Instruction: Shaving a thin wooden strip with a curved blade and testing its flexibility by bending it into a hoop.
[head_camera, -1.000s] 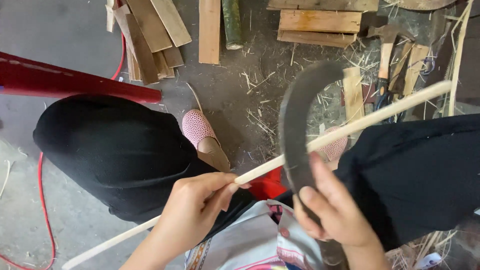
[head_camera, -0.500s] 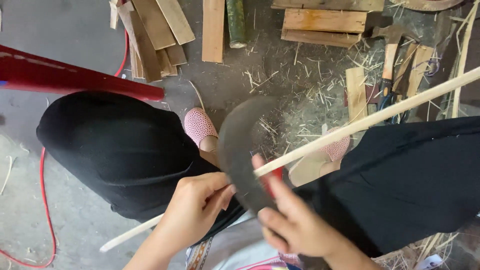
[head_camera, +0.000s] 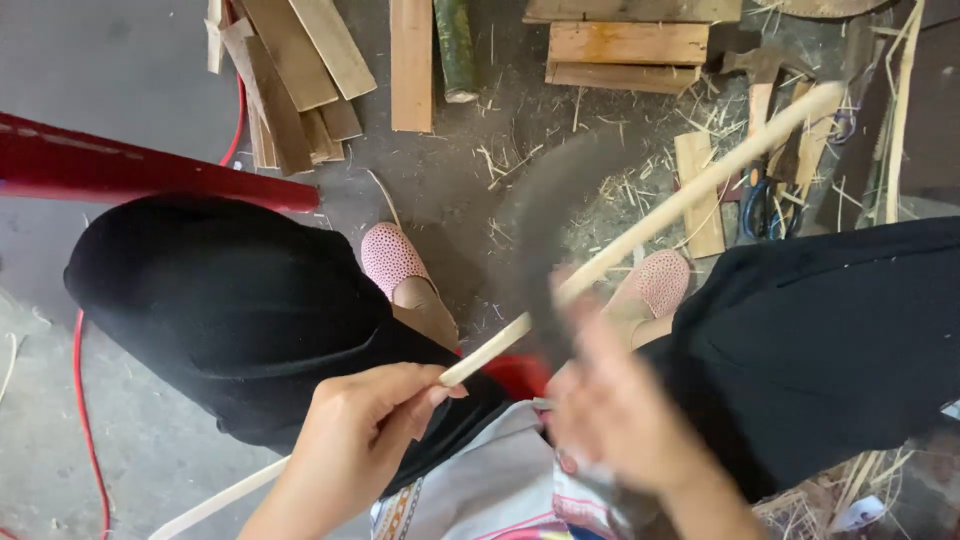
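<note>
1. Head view: the left hand (head_camera: 365, 425) pinched a pale strip (head_camera: 640, 235) that ran up and right across the lap, over the black trousers (head_camera: 250, 310).
2. The right hand (head_camera: 620, 420), blurred, was closed on the handle of a curved blade (head_camera: 545, 230) laid against the strip.
3. Planks (head_camera: 300, 70) and shavings (head_camera: 520, 150) lay on the floor (head_camera: 120, 70) beyond the pink shoes (head_camera: 390, 260).

Soft, even daylight fills the view with only faint shadows and no glare, the littered floor (head_camera: 150, 90) sharp, while the right hand (head_camera: 620, 420) and its curved blade (head_camera: 545, 230) smear into motion blur.
</note>
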